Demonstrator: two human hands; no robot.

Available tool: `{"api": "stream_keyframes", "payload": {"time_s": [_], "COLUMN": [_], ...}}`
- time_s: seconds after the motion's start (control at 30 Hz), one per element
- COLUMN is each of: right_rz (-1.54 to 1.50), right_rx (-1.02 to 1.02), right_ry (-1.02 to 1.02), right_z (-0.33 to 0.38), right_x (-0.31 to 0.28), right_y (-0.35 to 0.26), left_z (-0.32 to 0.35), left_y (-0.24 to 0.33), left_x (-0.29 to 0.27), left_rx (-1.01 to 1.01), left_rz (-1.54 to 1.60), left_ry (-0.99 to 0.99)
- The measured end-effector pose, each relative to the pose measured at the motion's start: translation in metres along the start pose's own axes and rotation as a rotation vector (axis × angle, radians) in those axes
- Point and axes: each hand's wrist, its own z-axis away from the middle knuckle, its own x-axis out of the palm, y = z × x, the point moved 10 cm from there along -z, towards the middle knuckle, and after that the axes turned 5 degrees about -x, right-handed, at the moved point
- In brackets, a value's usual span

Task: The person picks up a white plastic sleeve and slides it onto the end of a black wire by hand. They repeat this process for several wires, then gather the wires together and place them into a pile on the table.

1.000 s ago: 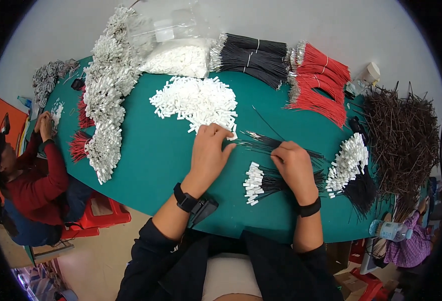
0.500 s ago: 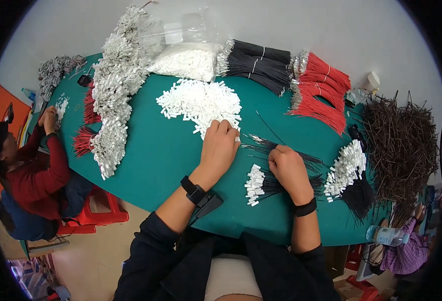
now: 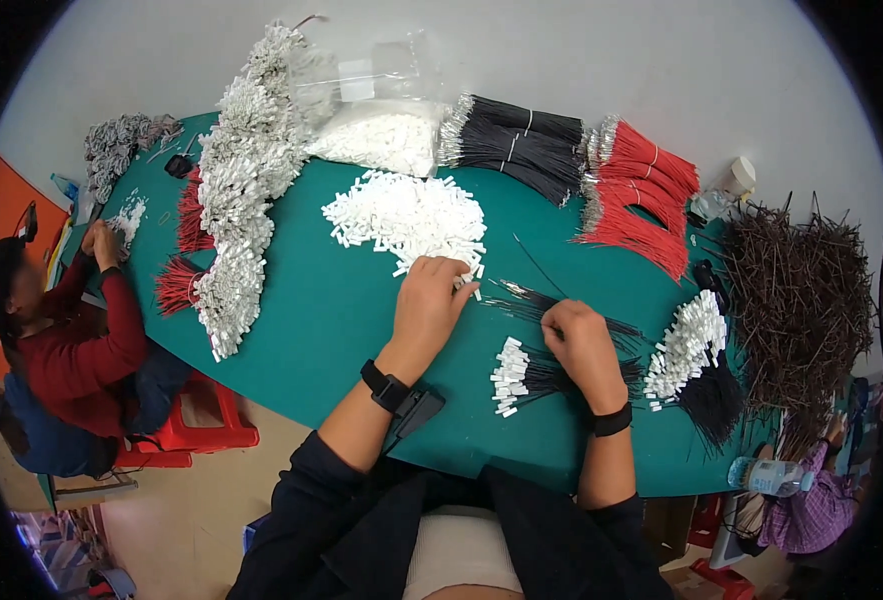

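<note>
Your two hands are apart from each other over the green table (image 3: 311, 325). Your left hand (image 3: 425, 302) is at the near right edge of the pile of white sleeves (image 3: 406, 218), its fingers bent down and the thumb set toward them. Your right hand (image 3: 583, 345) has its fingers curled in toward the thumb, over the loose black wires (image 3: 526, 305) that fan out with their bare ends toward your left hand. The wires and pieces are too small here to tell whether either hand is clamped on one, or to read print on the labels.

Just nearer to you than the loose wires lies a bunch of black wires tipped with white sleeves (image 3: 509, 377), partly under your right hand. To the right of that hand is a larger white-tipped bunch (image 3: 689, 340), and beyond it a tangled dark brown heap (image 3: 801, 310).

Behind the white pile sits a clear bag (image 3: 386, 140) of similar white pieces, bearing a pale rectangular label (image 3: 356, 80). Beside it are tied black wire bundles (image 3: 516, 145), then red ones (image 3: 646, 195). At the lower right, a clear bottle (image 3: 773, 477) wears a pale label around its middle. On your far left, a co-worker in a dark red top (image 3: 81, 365) sits at the table.
</note>
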Motion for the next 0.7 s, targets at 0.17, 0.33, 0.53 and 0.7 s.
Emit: {"api": "stream_keyframes", "payload": {"time_s": [0.17, 0.33, 0.53, 0.7], "right_rz": [-0.53, -0.574, -0.422, -0.486], "right_rx": [0.197, 0.215, 0.174, 0.131], "right_ry": [0.1, 0.243, 0.257, 0.35], "right_z": [0.004, 0.004, 0.002, 0.001], "right_x": [-0.007, -0.019, -0.048, -0.061], "right_y": [0.015, 0.013, -0.012, -0.031], "left_z": [0.007, 0.023, 0.035, 0.031], "left_y": [-0.033, -0.032, -0.023, 0.002], "left_x": [0.013, 0.036, 0.045, 0.031], "left_rx": [-0.393, -0.588, -0.802, -0.744], "left_rz": [0.567, 0.966, 1.267, 1.293], "left_ry": [-0.131, -0.296, -0.335, -0.383]}}
